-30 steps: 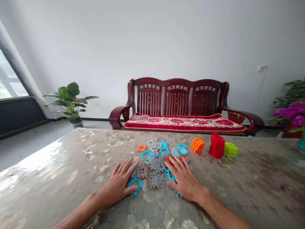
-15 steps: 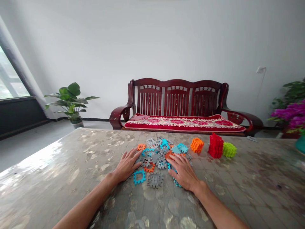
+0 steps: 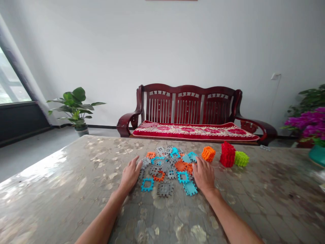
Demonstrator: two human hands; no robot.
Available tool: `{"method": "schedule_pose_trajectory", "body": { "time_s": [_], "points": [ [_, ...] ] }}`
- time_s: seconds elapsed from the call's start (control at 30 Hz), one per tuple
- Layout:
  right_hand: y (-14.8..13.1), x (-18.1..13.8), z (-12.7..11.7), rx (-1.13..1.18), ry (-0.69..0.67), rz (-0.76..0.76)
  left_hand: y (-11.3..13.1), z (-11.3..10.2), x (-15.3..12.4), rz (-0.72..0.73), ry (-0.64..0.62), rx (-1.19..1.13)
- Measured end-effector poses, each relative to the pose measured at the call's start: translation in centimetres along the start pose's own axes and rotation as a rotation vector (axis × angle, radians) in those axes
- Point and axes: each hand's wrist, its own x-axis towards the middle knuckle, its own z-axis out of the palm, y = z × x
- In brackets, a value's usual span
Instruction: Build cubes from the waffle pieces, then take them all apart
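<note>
— Grey, blue and orange: from the head view, how would the pile of tiles [image 3: 165, 166] handle?

— Like moulded plastic, I judge: light, fairly stiff, a little slick, unlikely to break. The best hold is probably a pinch across two opposite notched edges, as on the grey tile [image 3: 165, 188] at the pile's near side.

— Where does the pile sit?

— On the table [image 3: 162, 223], between the hands. The left hand [image 3: 130, 174] is at the pile's left edge, fingers loosely apart, gripping nothing I can see; the right hand [image 3: 203, 173] is at its right edge, fingers extended, likewise released.

— Are the fingertips touching tiles?

— I can't tell; both palms are turned away. Tiles overlap within the pile, so the lower ones are partly hidden.

— Anything else unclear?

— The orange block [image 3: 208, 154], red block [image 3: 227, 154] and green block [image 3: 241, 158] stand right of the pile, their far faces out of sight.
</note>
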Motion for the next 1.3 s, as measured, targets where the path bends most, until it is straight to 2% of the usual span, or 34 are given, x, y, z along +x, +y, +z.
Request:
{"method": "schedule_pose_trajectory", "body": {
  "time_s": [0.1,0.17,0.27,0.37,0.63,0.87,1.0,1.1,1.3],
  "points": [
    [0.3,0.1,0.7,0.02,-0.026,0.062,0.9,0.6,-2.2,0.15,-0.034,0.049],
    [0.7,0.0,1.1,0.069,-0.033,0.068,2.0,1.0,-3.3,0.192,-0.065,0.129],
    [1.2,-0.2,1.7,0.156,-0.04,0.075,3.7,1.4,-3.8,0.212,-0.117,0.248],
    [1.6,-0.3,2.1,0.217,-0.054,0.078,4.3,1.6,-3.3,0.192,-0.094,0.313],
    [1.7,-0.3,1.6,0.255,-0.054,0.107,2.7,1.8,-2.0,0.202,-0.01,0.21],
    [2.3,-0.5,1.6,0.241,-0.076,0.12,1.6,0.0,-1.3,0.094,0.023,0.034],
    [2.6,-0.3,1.5,0.269,-0.082,0.117,0.1,-1.5,-0.8,-0.014,0.09,0.122],
    [2.9,-0.1,1.4,0.293,-0.089,0.082,-0.7,-2.1,-0.7,-0.094,0.088,0.239],
    [3.5,0.5,1.0,0.309,-0.119,0.009,-0.7,-1.5,-0.8,-0.001,0.048,0.384]
  ]
}}
